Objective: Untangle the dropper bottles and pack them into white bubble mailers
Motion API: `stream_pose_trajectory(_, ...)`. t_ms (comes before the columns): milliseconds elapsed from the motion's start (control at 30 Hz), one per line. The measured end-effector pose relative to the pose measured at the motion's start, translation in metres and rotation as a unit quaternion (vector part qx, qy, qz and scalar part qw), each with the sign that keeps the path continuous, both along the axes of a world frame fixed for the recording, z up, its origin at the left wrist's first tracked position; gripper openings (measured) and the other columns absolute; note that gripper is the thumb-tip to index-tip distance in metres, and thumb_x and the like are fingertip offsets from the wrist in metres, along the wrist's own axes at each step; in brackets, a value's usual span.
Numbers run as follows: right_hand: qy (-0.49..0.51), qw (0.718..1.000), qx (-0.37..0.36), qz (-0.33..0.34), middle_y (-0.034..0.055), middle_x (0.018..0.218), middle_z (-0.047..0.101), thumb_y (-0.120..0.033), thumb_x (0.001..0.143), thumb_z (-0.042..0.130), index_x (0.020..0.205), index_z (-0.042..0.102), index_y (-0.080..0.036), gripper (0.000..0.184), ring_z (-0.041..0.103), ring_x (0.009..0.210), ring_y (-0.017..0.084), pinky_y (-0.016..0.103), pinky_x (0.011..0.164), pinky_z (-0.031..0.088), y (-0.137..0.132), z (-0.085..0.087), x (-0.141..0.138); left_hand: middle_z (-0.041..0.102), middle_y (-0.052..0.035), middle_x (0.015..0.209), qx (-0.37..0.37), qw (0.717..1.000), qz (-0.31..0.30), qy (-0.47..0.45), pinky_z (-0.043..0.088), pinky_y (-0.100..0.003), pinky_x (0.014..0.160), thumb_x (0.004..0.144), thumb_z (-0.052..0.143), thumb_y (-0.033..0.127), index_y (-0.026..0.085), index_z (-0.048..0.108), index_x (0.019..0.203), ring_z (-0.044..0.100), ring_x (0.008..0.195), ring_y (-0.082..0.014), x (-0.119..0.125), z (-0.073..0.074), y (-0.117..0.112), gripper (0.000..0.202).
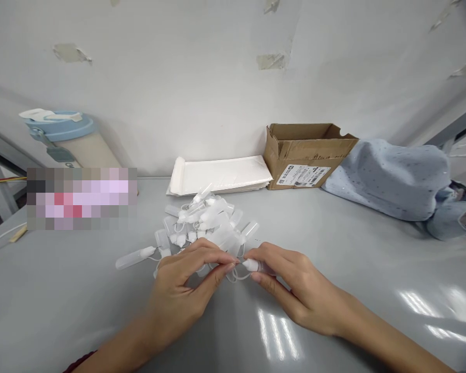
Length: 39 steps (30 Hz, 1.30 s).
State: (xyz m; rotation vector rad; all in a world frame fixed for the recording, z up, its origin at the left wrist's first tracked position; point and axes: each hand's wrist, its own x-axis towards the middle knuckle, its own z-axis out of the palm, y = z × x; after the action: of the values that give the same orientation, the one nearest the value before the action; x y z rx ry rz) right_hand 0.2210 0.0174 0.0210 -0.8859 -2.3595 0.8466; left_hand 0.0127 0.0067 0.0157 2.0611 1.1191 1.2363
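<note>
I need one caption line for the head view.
Left hand and right hand pinch one small capped vial beside a vial pile.

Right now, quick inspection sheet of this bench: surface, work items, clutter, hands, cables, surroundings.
Surface: grey table, glossy, with light glare near the front right.
Work items: pile of small clear plastic vials with white caps on loops; one vial lies apart on the left.
Clutter: stack of white padded envelopes, open cardboard box, blue cloth, blue-lidded cup.
Hands: left hand and right hand meet fingertip to fingertip, pinching one capped vial.
Cables: red and yellow wires at far left.
Surroundings: white wall with tape scraps.
</note>
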Motion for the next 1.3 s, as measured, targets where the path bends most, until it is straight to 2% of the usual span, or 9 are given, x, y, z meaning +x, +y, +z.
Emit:
stream_pose_trajectory(233,-0.022,0.998,0.06,0.001,0.0084,0.082,0.057,-0.015,0.092,0.039,0.109,0.053,-0.009,0.023,0.053,0.071,0.017,0.03,0.062,0.046,-0.001,-0.003,-0.002,0.062,0.0019,0.069,0.042,0.998,0.007,0.039,0.048,-0.017,0.053,0.082,0.058,0.011,0.022,0.066,0.087,0.059,0.064,-0.0093,0.002,0.0,-0.001,0.015)
stream_pose_trajectory(533,-0.023,0.995,0.096,0.009,0.0105,0.083,0.058,-0.012,0.091,0.037,0.103,0.054,-0.009,0.021,0.054,0.073,0.018,0.03,0.061,0.049,-0.002,-0.004,-0.006,0.062,0.0001,0.071,0.123,0.992,-0.018,0.034,0.049,-0.023,0.062,0.081,0.058,0.003,0.018,0.061,0.098,0.056,0.073,-0.0131,0.003,-0.011,-0.002,0.023)
stream_pose_trajectory(700,-0.006,0.993,0.115,-0.006,0.0101,0.088,0.058,-0.012,0.091,0.039,0.111,0.052,-0.011,0.024,0.055,0.077,0.018,0.031,0.064,0.05,0.001,-0.004,-0.003,0.065,-0.0026,0.088,0.08,0.994,-0.019,0.066,0.051,-0.03,0.075,0.083,0.054,0.006,0.019,0.06,0.102,0.058,0.085,-0.0162,0.003,-0.008,0.0,0.024)
stream_pose_trajectory(867,-0.008,0.99,0.141,-0.011,0.0105,0.087,0.059,-0.012,0.091,0.04,0.11,0.053,-0.009,0.023,0.056,0.076,0.018,0.031,0.062,0.051,0.001,-0.006,-0.002,0.064,-0.0015,0.079,0.049,0.997,-0.017,0.06,0.049,-0.031,0.072,0.084,0.053,0.01,0.019,0.061,0.089,0.057,0.078,-0.0163,0.002,-0.004,0.003,0.013)
stream_pose_trajectory(1167,-0.005,0.956,0.294,0.006,0.0135,0.084,0.062,0.005,0.08,0.042,0.107,0.054,-0.003,0.031,0.051,0.072,0.019,0.032,0.058,0.048,-0.003,-0.005,-0.004,0.061,-0.0006,0.073,0.025,0.997,-0.059,0.04,0.047,-0.029,0.068,0.084,0.05,0.004,0.019,0.058,0.086,0.053,0.071,-0.014,0.006,0.0,-0.007,0.017)
stream_pose_trajectory(1300,-0.016,0.939,0.344,-0.004,0.0131,0.079,0.062,0.005,0.081,0.043,0.104,0.056,-0.002,0.028,0.052,0.068,0.019,0.033,0.054,0.044,-0.002,-0.004,-0.005,0.061,-0.0013,0.073,0.018,0.997,-0.064,0.037,0.047,-0.029,0.067,0.084,0.05,0.004,0.019,0.059,0.087,0.053,0.072,-0.0147,0.006,0.001,-0.008,0.018)
